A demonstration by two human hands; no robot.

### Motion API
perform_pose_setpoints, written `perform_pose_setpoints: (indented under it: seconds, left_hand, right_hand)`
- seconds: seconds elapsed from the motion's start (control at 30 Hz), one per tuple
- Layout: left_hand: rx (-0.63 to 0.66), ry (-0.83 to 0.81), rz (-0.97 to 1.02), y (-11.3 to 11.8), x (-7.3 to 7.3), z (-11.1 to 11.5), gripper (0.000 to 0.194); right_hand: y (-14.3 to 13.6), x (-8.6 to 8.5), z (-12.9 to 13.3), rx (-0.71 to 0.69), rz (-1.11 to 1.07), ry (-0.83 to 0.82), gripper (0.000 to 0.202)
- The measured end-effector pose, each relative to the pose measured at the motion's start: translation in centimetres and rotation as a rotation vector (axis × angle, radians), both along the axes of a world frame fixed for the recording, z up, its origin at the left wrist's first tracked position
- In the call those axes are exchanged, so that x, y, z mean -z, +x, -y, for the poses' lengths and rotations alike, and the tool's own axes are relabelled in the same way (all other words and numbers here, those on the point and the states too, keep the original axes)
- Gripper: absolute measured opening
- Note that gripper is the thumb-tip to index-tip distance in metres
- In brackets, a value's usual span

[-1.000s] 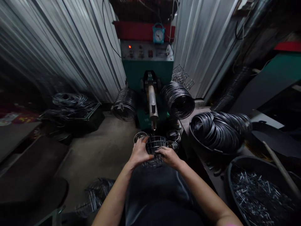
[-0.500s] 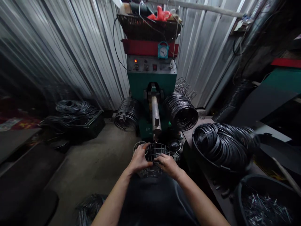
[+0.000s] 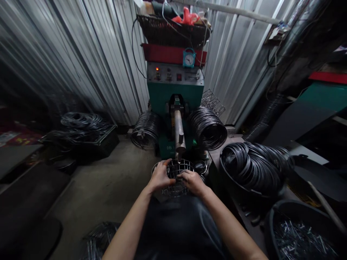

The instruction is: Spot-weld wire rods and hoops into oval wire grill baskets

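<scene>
A round wire basket (image 3: 182,167) of metal grid is held between both hands, below the welding machine's metal arm (image 3: 179,130). The arm's pointed tip (image 3: 179,157) reaches down to the basket's far rim; whether they touch I cannot tell. My left hand (image 3: 159,177) grips the basket's left side, with orange coverings on its thumb and a finger. On the near right, my right hand (image 3: 193,181) has its fingers closed at the wires, close to the left thumb. The exact wires under its fingertips are hidden.
Wire ring coils (image 3: 208,128) hang right of the green machine (image 3: 162,95), another bundle (image 3: 145,130) left. A tub of wire rings (image 3: 252,168) and a bucket of short metal pieces (image 3: 303,238) stand right. A crate with wire (image 3: 92,144) sits left.
Both hands have lifted the basket slightly up and forward, so its far rim now meets the arm's tip in view. The camera view has shifted a little.
</scene>
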State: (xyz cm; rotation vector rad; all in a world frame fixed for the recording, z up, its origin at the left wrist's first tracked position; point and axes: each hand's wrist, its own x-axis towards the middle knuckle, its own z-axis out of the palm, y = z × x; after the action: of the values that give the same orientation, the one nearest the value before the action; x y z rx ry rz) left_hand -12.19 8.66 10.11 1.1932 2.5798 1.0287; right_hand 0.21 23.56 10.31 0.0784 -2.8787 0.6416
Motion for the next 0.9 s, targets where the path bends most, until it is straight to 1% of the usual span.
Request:
perform_pose_setpoints:
  seconds: [0.1,0.2,0.33,0.4,0.5,0.57,0.63,0.7,0.77,0.83,0.9]
  left_hand:
    - [0.007,-0.025,0.024,-0.8,-0.2,-0.6,0.085]
    - [0.014,-0.039,0.023,-0.8,-0.3,-0.9,0.085]
    - [-0.032,-0.049,-0.002,-0.7,-0.5,-1.2,0.086]
    - [-0.059,-0.06,-0.012,-1.0,-0.6,-1.6,0.086]
    - [-0.065,-0.069,0.0,-1.8,-0.5,-2.3,0.085]
    - [-0.063,-0.063,0.01,-2.2,-0.3,-2.5,0.086]
    - [-0.059,-0.048,0.012,-2.5,0.0,-2.6,0.087]
    - [-0.059,-0.032,0.015,-2.7,0.1,-2.6,0.088]
    - [-0.074,-0.023,0.012,-2.9,0.1,-2.7,0.087]
    - [-0.091,-0.021,0.012,-3.3,-0.1,-2.9,0.086]
    - [-0.095,-0.028,0.028,-3.7,-0.4,-3.2,0.084]
  right_hand:
    - [-0.8,0.0,-0.4,0.008,-0.04,-0.026,0.023]
    - [-0.9,0.3,-0.5,0.027,-0.073,-0.056,0.018]
    - [-1.1,0.7,-0.6,0.031,-0.086,-0.038,0.022]
    - [-1.6,0.7,-0.9,0.058,-0.086,-0.019,0.026]
    - [-2.4,0.7,-1.2,0.093,-0.1,-0.021,0.027]
    - [-2.4,0.8,-1.1,0.114,-0.157,-0.069,0.026]
    - [-1.5,1.3,-0.6,0.156,-0.269,-0.187,0.03]
    - [0.1,2.3,0.1,0.25,-0.369,-0.368,0.037]
    - [2.3,4.1,0.8,0.372,-0.393,-0.55,0.041]
    - [4.7,6.4,1.4,0.491,-0.345,-0.684,0.039]
    - [7.1,8.9,1.9,0.572,-0.263,-0.759,0.037]
